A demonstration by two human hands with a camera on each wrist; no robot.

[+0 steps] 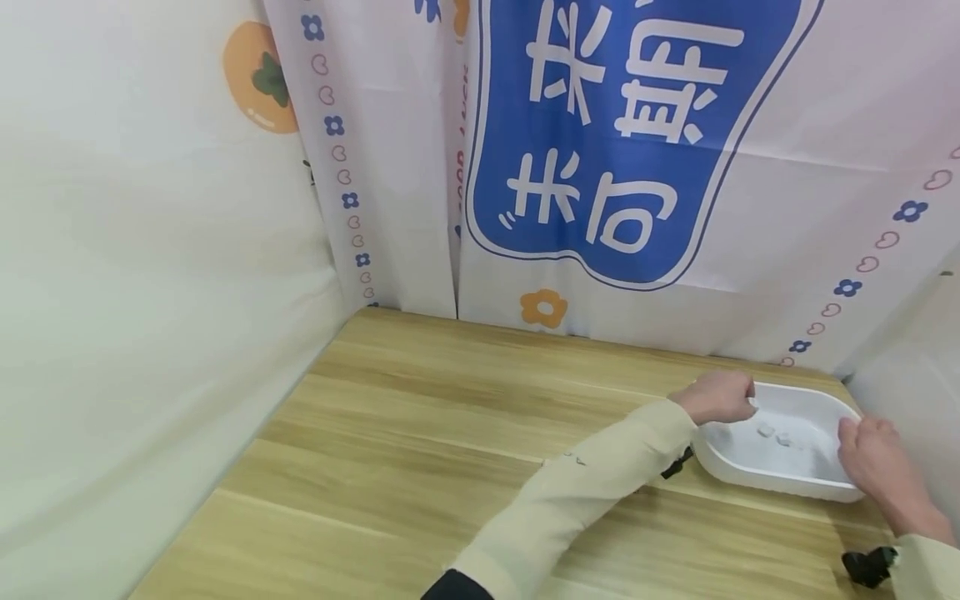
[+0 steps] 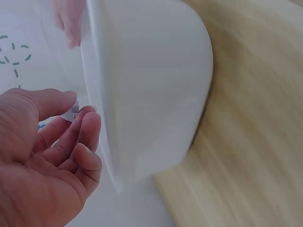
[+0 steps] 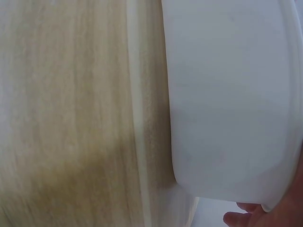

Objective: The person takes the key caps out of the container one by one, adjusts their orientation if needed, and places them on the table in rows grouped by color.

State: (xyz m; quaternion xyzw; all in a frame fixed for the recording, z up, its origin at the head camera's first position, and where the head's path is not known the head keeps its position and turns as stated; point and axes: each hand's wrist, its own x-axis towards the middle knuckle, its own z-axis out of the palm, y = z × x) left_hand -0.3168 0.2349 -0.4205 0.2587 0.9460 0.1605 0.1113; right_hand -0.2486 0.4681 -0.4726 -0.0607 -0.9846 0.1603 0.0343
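Note:
A white oval plastic basin [image 1: 750, 477] stands on the right part of the wooden table. Over its left side, my left hand [image 1: 720, 397] pinches a small whitish translucent piece with a ridged part [image 2: 71, 113] between thumb and fingers; its exact kind is too small to tell. At the right end, my right hand [image 1: 879, 460] holds the basin's rim, with fingertips showing under the lip in the right wrist view. Two small translucent pieces lie on the basin floor, a left one [image 1: 765, 430] and a right one [image 1: 784, 440].
The wood-grain table [image 1: 420, 417] stretches away to the left of the basin. A printed cloth [image 1: 405, 167] hangs behind it, and a plain pale cloth [image 1: 150, 292] hangs along the left side. Black wrist fittings [image 1: 870, 567] show near the sleeves.

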